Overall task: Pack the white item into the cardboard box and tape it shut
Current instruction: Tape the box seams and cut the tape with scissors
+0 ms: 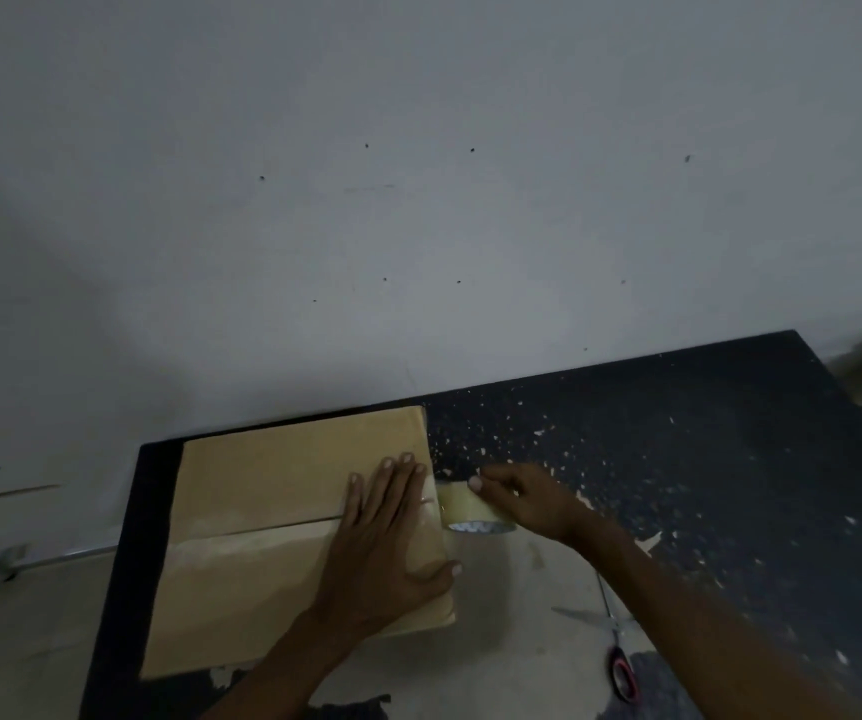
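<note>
Box closed on the desk, tape roll waiting at its right edge.

From the left, the cardboard box (pixel 273 491) lies flat on the dark, chipped desk (pixel 704 433). Its flaps are down and meet in a seam (pixel 273 527) that runs left to right across the top. The white item is not in sight; I take it to be inside. The left hand (pixel 392 532) lies open on the lid near the seam's right end, fingers straight, pressing the flaps. Just off the box's right edge, the right hand (pixel 527 498) grips the tape roll (pixel 470 511), fingers curled over it. The seam's long axis points straight at the roll, so the right hand looks placed to draw tape leftward along it. Scissors (pixel 621 662) lie further right, nearer the person.
</note>
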### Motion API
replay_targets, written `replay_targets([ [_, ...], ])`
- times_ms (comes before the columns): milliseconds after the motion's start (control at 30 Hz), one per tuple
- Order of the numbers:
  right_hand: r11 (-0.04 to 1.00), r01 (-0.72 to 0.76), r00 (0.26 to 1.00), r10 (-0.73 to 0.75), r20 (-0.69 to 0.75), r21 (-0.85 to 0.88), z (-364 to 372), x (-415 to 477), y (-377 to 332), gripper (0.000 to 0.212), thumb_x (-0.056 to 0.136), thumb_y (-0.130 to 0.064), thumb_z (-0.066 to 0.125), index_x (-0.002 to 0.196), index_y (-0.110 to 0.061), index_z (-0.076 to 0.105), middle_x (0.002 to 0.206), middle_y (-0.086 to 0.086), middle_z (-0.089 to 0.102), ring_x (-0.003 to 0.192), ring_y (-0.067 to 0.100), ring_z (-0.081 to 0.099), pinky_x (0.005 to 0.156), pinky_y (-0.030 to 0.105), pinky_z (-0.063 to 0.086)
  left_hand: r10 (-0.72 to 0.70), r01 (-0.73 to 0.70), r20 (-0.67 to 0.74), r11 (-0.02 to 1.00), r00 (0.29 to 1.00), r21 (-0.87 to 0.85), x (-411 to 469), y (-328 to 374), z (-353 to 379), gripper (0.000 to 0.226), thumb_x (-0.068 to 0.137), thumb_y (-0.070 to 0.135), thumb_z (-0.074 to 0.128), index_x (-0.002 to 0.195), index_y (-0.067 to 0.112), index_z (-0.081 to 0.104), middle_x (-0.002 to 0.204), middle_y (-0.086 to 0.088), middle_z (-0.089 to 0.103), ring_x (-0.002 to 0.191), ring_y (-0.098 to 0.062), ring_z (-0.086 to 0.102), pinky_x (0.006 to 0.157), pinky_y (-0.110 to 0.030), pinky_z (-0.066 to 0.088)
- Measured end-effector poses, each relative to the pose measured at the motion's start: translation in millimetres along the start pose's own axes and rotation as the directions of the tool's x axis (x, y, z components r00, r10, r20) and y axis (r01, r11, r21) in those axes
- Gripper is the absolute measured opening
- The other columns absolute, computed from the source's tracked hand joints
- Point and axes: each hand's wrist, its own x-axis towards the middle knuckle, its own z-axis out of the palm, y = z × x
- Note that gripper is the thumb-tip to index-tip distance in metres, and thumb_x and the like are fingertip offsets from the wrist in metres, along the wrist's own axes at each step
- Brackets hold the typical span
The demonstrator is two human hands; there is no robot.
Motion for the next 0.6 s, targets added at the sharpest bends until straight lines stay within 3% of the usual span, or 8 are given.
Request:
replay_targets([
  [100, 1.000, -0.005, 1.000, 0.005, 0.008, -0.023, 3, 4, 8, 0.040, 0.099, -0.039, 0.050, 0.071, -0.012, 0.060, 0.061, -0.003, 0.053, 0.054, 0.007, 0.050, 0.053, 0.022, 0.039, -0.002, 0.001, 0.026, 1.000, 1.000, 0.030, 0, -1, 0, 0.108, 0.077, 0.086, 0.035, 0.154, 0.012, 0.021, 0.164, -0.004, 0.010, 0.152, -0.022, 0.006, 0.119, -0.054, 0.015],
  [200, 0.999, -0.030, 0.999, 0.030, 0.012, -0.020, 9, 7, 11, 0.033, 0.098, -0.041, 0.050, 0.071, -0.024, 0.057, 0.062, -0.008, 0.053, 0.055, 0.003, 0.050, 0.055, 0.017, 0.039, -0.004, 0.004, 0.019, 1.000, 1.000, 0.028, 1, -1, -1, 0.107, 0.077, 0.086, 0.035, 0.155, 0.014, 0.020, 0.164, -0.002, 0.008, 0.152, -0.020, 0.004, 0.119, -0.053, 0.012],
  [333, 0.995, -0.086, 0.996, 0.086, 0.003, 0.048, 14, 0, 10, 0.038, 0.100, -0.045, 0.043, 0.069, -0.026, 0.054, 0.063, -0.009, 0.052, 0.055, 0.004, 0.048, 0.056, 0.019, 0.040, 0.010, -0.010, -0.008, 0.999, 1.000, 0.040, 2, -1, -3, 0.104, 0.078, 0.085, 0.035, 0.153, 0.014, 0.027, 0.162, -0.004, 0.017, 0.150, -0.024, 0.014, 0.117, -0.054, 0.018],
  [400, 0.984, -0.153, 0.988, 0.154, -0.003, 0.094, 14, -2, 9, 0.041, 0.101, -0.046, 0.038, 0.071, -0.026, 0.056, 0.068, -0.005, 0.056, 0.060, 0.009, 0.051, 0.060, 0.024, 0.042, 0.054, -0.051, -0.041, 0.997, 0.998, 0.054, 10, -5, -13, 0.085, 0.085, 0.076, 0.038, 0.148, 0.019, 0.040, 0.154, -0.003, 0.035, 0.141, -0.027, 0.033, 0.108, -0.051, 0.030],
  [500, 0.966, -0.226, 0.973, 0.231, -0.023, 0.126, 10, 3, 8, 0.043, 0.103, -0.044, 0.035, 0.080, -0.021, 0.063, 0.076, -0.002, 0.060, 0.067, 0.010, 0.055, 0.065, 0.027, 0.044, 0.179, -0.166, -0.126, 0.980, 0.976, 0.106, 39, -14, -30, 0.036, 0.092, 0.040, 0.042, 0.122, 0.030, 0.061, 0.124, 0.003, 0.057, 0.113, -0.024, 0.055, 0.089, -0.041, 0.041],
  [600, 0.961, -0.244, 0.969, 0.247, -0.011, 0.127, 8, 10, 1, 0.046, 0.104, -0.038, 0.032, 0.093, -0.010, 0.066, 0.085, 0.007, 0.063, 0.072, 0.013, 0.056, 0.068, 0.029, 0.046, 0.270, -0.264, -0.063, 0.961, 0.961, 0.083, 78, -15, -40, 0.033, 0.090, 0.032, 0.039, 0.103, 0.026, 0.068, 0.101, 0.003, 0.060, 0.093, -0.022, 0.056, 0.079, -0.037, 0.046],
])
